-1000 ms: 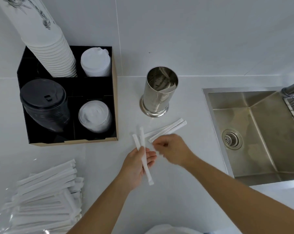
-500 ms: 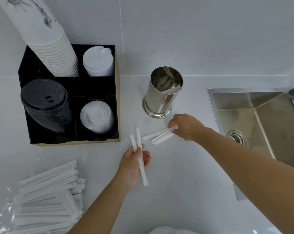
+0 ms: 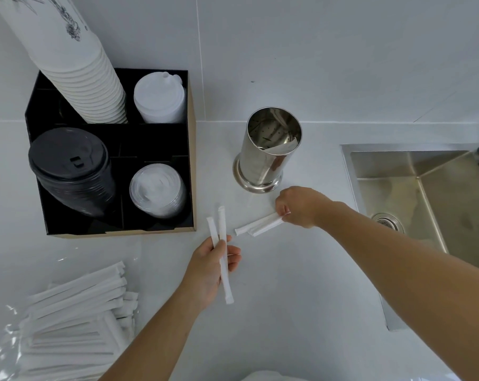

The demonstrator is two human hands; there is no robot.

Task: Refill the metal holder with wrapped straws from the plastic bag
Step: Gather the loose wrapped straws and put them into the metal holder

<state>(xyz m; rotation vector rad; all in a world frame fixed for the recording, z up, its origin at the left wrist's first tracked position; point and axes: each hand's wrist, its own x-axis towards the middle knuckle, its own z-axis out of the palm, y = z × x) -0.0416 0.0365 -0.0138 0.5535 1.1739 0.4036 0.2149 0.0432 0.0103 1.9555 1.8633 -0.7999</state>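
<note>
Under my right hand (image 3: 301,206): fingertips pinch two loose straws (image 3: 260,225) by one end | left hand (image 3: 210,266) clasps two held straws (image 3: 222,251) | risk: end-pinch lets them droop, snagging the holder (image 3: 268,149) rim beyond.

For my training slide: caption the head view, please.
Left hand holds two wrapped straws; right hand pinches more beside the metal holder.

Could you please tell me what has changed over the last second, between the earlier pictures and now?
The right hand left the left hand, reached toward the sink side and closed on the loose wrapped straws on the counter below the metal holder. The left hand kept its two wrapped straws. The holder, cup organizer and bag of straws stayed put.
</note>
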